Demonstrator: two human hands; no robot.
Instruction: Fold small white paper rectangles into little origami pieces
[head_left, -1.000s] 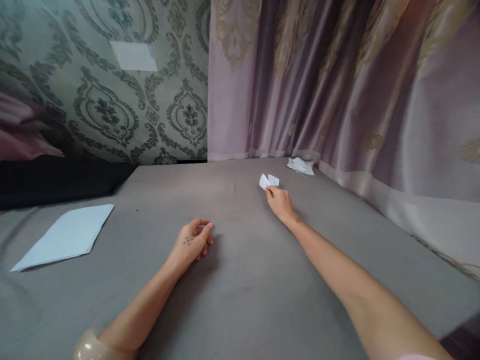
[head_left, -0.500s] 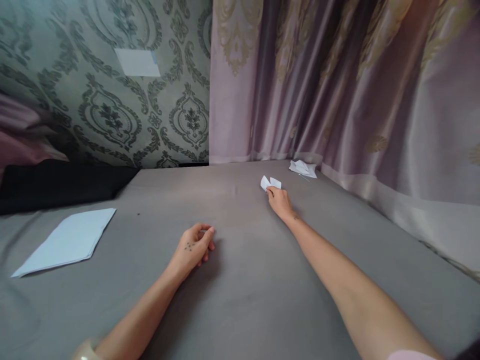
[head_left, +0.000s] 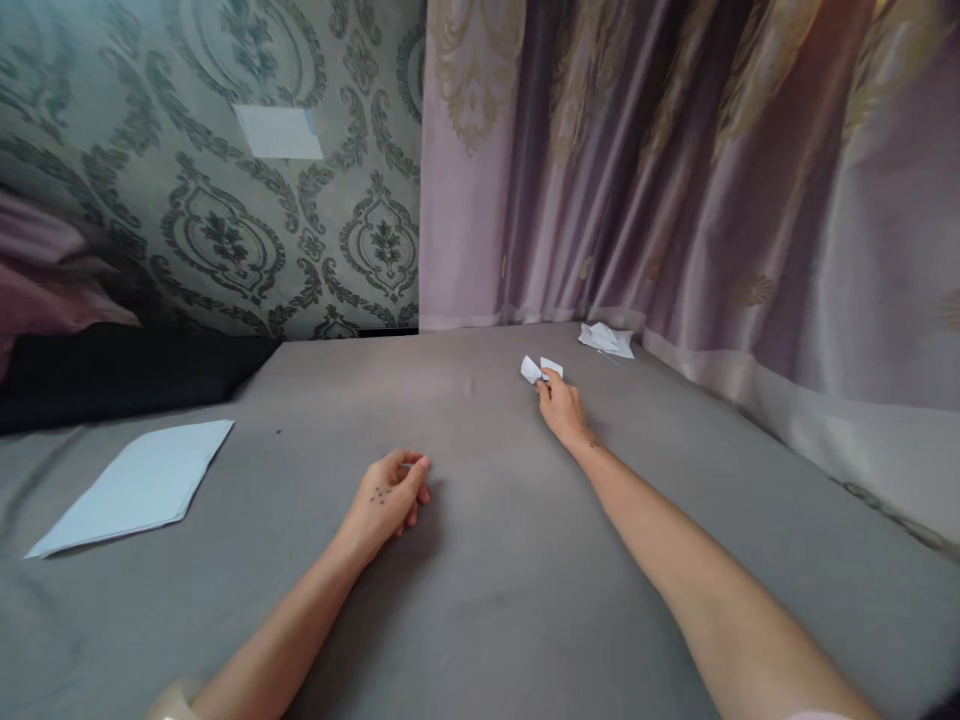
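Observation:
My left hand (head_left: 391,492) rests on the grey cloth surface, its fingers loosely curled and a little apart, with nothing visible in them. My right hand (head_left: 564,408) reaches far forward, thumb and index finger slightly parted at the near edge of a small folded white paper piece (head_left: 530,369). Two raised flaps of this paper show; its lower part is hidden behind the fingers. Beyond it, to the right, lies a heap of folded white paper (head_left: 606,338) with a thin stick-like thing (head_left: 609,357) beside it.
A stack of white paper sheets (head_left: 139,485) lies at the left. Behind it is a black cloth (head_left: 127,375). Patterned wallpaper (head_left: 375,120) bearing a white sheet (head_left: 279,132) and a mauve curtain (head_left: 469,220) border the far side.
The thumb and index finger of my right hand have parted slightly at the folded paper, which stays in place. My left hand has not moved.

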